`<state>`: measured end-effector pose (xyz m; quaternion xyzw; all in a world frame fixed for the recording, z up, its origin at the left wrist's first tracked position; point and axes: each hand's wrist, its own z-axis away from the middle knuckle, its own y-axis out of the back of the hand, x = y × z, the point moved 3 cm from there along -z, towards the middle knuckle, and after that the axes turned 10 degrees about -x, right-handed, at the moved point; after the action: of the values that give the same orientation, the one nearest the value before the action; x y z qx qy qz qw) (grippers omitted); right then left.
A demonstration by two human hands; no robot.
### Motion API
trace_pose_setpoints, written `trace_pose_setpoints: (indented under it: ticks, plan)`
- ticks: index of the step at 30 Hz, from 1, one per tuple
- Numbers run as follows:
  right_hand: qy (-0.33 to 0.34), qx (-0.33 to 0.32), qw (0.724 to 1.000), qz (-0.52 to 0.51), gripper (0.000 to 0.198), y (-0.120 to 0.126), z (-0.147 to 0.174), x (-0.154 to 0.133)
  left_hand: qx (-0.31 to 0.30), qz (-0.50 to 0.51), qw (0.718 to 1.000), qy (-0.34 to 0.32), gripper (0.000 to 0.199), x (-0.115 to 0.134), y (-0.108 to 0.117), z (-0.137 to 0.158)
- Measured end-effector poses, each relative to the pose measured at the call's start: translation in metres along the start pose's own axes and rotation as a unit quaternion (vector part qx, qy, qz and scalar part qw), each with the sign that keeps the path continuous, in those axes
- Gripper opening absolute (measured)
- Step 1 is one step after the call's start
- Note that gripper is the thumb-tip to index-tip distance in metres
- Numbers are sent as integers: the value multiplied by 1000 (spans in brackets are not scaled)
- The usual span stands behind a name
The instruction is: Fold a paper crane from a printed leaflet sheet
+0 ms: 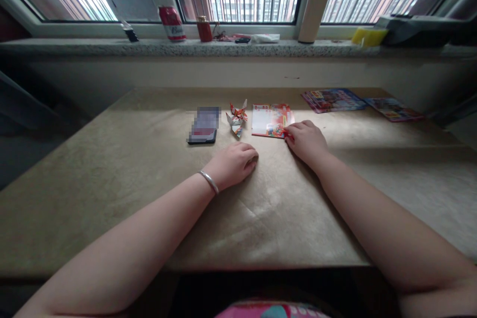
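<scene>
A square printed paper sheet or booklet (271, 120), white with red and orange pictures, lies flat on the table in front of me. At its lower right corner, my right hand (307, 142) is closed, fingertips on the edge, with a small red bit showing there. My left hand (238, 160), a silver bangle on its wrist, rests loosely curled on the tabletop, apart from the paper; nothing shows in its fingers. Just beyond it stands a folded paper figure (237, 118) in red, white and orange. To the left lies a phone (204, 125), its screen blurred out.
Colourful printed sheets or booklets (335, 100) lie at the table's back right, with another pile (393, 109) beside them. Along the windowsill (231, 49) stand a red drink can (172, 24), a red lidded container (204, 29) and a yellow object (368, 37).
</scene>
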<state>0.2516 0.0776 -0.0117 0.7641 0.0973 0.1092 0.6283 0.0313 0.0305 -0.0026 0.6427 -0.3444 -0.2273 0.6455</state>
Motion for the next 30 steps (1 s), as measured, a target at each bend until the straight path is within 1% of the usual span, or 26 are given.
trace_pose_setpoints:
  ticks: [2,4,8,12,14,16,18,20,24,26,28,30]
  plan:
    - [7,-4,1000,5,32,1,-1,0,-1,-1,1000,-2,25,-1,0,1]
    - [14,-12,999,31,29,3,-1,-2,-1,-4,1000,0,25,-2,1,1]
    - [9,-17,996,92,32,11,1,-8,-5,-9,1000,6,25,-3,1,1]
    - [9,4,998,64,28,10,3,-10,1,-12,1000,18,25,-4,1,2]
    - [14,6,999,42,32,7,2,-9,7,-16,1000,17,25,-4,1,2]
    - [17,-18,999,31,37,2,0,-5,10,-18,1000,19,25,-4,2,2]
    - [23,-43,998,28,31,-1,-3,-3,8,-20,1000,22,25,-4,2,2]
    - [25,-45,998,38,28,0,-5,-3,3,-21,1000,23,24,-4,2,3]
    - [46,-21,995,91,32,8,-3,-10,7,-17,999,32,26,-4,3,3]
    - [43,-7,994,105,32,15,2,-16,17,-10,999,42,26,-4,3,3]
    - [49,-8,993,108,34,21,9,-24,32,0,998,46,28,-4,4,4]
    - [71,-15,993,90,37,27,18,-34,43,11,998,40,32,-4,5,4]
